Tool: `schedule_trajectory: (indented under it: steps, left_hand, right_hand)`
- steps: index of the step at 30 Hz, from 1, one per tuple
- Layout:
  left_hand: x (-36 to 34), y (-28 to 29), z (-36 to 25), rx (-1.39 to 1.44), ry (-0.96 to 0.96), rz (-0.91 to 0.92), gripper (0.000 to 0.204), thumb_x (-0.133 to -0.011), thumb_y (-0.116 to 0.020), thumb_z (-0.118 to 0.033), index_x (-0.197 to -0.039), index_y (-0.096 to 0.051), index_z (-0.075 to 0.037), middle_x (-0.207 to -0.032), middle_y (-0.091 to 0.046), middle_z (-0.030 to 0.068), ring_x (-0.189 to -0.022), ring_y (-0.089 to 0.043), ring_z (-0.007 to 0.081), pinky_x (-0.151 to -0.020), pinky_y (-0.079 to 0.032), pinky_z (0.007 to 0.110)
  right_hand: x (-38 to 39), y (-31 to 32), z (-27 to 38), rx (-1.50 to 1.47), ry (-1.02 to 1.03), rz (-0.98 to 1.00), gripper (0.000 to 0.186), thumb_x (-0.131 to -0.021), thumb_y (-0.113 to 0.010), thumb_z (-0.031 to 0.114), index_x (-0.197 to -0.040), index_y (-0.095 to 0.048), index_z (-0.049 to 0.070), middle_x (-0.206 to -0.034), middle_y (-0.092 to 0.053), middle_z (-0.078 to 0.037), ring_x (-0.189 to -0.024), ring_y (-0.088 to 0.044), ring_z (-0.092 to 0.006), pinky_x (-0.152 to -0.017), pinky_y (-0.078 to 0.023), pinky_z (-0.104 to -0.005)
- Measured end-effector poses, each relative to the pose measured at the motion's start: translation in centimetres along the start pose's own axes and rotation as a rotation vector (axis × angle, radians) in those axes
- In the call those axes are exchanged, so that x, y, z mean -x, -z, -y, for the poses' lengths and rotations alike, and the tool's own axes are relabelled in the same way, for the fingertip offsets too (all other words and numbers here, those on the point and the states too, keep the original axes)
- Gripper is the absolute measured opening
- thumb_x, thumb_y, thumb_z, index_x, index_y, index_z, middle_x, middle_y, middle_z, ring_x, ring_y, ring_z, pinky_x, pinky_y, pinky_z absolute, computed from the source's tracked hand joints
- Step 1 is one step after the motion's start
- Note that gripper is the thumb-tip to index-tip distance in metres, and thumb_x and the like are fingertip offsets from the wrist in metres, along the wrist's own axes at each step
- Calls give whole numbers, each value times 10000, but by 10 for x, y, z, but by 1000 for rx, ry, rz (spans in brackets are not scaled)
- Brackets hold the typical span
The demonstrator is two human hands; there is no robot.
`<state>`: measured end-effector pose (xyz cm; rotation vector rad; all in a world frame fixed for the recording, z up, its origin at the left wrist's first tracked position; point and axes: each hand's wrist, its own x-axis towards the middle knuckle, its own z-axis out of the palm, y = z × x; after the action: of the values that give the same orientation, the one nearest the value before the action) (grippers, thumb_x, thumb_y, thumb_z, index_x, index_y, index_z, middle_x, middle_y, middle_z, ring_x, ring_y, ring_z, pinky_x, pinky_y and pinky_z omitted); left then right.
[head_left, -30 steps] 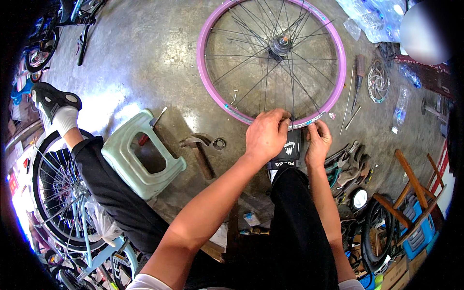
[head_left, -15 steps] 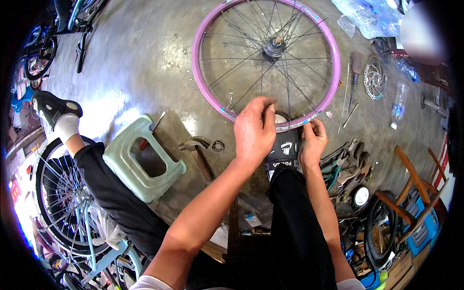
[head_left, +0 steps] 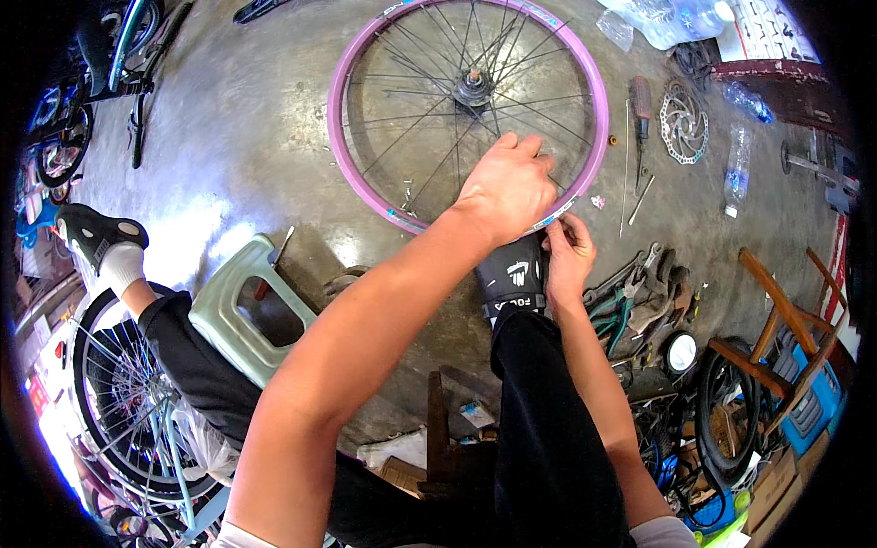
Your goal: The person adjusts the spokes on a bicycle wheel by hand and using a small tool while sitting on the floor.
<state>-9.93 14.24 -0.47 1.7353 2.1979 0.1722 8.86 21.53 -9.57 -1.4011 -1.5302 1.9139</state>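
A pink-rimmed bicycle wheel (head_left: 338, 128) with black spokes and a hub (head_left: 474, 89) fills the upper middle, its near edge by my black shoe (head_left: 503, 277). My left hand (head_left: 507, 187) reaches over the near rim among the spokes, fingers curled; what they grip is hidden beneath the hand. My right hand (head_left: 568, 249) pinches the rim from the near side, just right of the shoe. Right of the wheel lie a screwdriver (head_left: 641, 119), a thin rod (head_left: 626, 169) and a brake disc (head_left: 683, 123).
A pale green stool (head_left: 237, 338) sits left, beside another bicycle wheel (head_left: 91, 384). Pliers and wrenches (head_left: 626, 301) lie right, near a wooden chair frame (head_left: 776, 329), tyres (head_left: 708, 411) and a plastic bottle (head_left: 738, 169). Bicycles (head_left: 110, 55) stand top left.
My left hand has moved up and right, from the near rim into the spokes. My right hand stays at the rim; the whole view has shifted somewhat.
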Motion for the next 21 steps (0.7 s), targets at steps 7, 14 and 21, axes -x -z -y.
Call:
schedule_trajectory:
  steps: [7,14,21]
  left_hand:
    - [-3,-5,-7,-95,70,200,168,-915,-631,-249,-913,-795,-215,-970,-743,-16,-1088,-637,173,-998,-389,378]
    - [-4,-15,-8,-65,86,156,190,-947,-606,-239,-918,-793,-221,-958,-755,-9,-1044,-672,169,-1023,-378,379]
    - [-4,-21,-7,-89,91,101,135,-894,-632,-237,-883,-763,-208,-915,-729,-18,-992,-672,167,-949,-420,388]
  right_hand:
    - [1,0,2,-21,-34,16,187,-966,-724,65,-1138,-711,-7,-871,-654,4,-713,-550,-71,-647,-460,-227]
    - [-5,5,-6,-4,-7,42,123,-976,-719,81,-1076,-702,11,-869,-657,4,-715,-549,-67,-648,-452,-230]
    - [-6,7,-3,-13,-14,96,125,-966,-722,64,-1080,-701,17,-848,-639,16,-701,-539,-63,-631,-443,-227]
